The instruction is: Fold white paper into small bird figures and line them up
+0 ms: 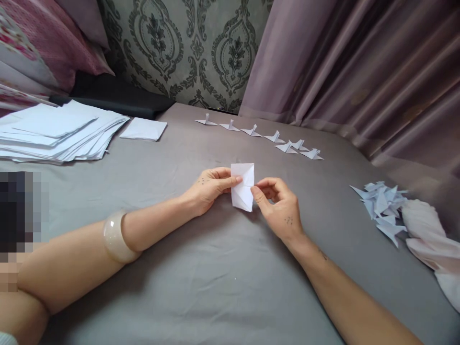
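Observation:
Between my hands is a small white sheet of paper with crease lines across it, held just above the grey cloth. My left hand grips its left side, thumb on the front and fingers behind. At the right edge, my right hand pinches the paper between thumb and index finger. Folded paper birds stand in a row beyond my hands. More folded paper pieces lie heaped at the right.
A large stack of white paper lies at the far left, with a smaller stack of squares beside it. Purple curtains hang along the right, and bunched pale fabric touches the heap. A patterned wall stands behind.

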### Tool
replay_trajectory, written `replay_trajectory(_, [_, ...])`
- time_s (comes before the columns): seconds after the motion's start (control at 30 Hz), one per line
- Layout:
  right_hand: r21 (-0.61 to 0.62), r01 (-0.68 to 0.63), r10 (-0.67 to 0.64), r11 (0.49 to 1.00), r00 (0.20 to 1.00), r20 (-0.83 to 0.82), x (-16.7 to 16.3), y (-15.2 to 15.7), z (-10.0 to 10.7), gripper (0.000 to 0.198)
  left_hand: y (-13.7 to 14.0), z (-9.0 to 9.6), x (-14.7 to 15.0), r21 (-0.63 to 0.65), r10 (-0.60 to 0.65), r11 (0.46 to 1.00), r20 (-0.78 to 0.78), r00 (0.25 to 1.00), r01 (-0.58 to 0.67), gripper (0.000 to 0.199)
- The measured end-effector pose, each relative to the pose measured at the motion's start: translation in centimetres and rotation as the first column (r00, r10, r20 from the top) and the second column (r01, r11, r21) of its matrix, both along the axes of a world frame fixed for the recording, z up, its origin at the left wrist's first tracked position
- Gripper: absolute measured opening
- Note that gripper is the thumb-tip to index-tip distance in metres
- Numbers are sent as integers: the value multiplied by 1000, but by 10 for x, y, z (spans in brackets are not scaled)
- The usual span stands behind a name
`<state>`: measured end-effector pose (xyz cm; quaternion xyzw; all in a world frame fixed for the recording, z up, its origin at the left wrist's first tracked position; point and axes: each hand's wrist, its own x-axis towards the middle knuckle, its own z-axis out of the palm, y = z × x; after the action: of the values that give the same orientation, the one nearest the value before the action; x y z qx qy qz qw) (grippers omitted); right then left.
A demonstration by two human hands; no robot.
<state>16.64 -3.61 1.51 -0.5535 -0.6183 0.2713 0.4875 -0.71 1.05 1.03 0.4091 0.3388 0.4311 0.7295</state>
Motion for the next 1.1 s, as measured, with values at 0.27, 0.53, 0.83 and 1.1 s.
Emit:
replay_trajectory(0.27, [-347, -200, 102, 916, 954, -282, 3, 4, 6, 32, -3, 2, 2, 99, -52, 994, -13, 999, 53, 36])
replay_trajectory(0.53, [-229, -36, -21, 973, 971, -240, 3, 9, 4, 24, -2, -1, 3, 49, 43, 998, -126, 991, -37, 38])
replay_trajectory(0.83, [-58, 114, -113, 992, 993, 12, 2, 9, 2, 23, -4, 3, 7, -6, 98, 995, -141, 985, -100, 44])
replay_trajectory(1.1, [241, 78, -148, 967, 946, 287, -5, 1, -2, 22, -11, 11, 9, 77, 90, 994, -163, 983, -78, 40])
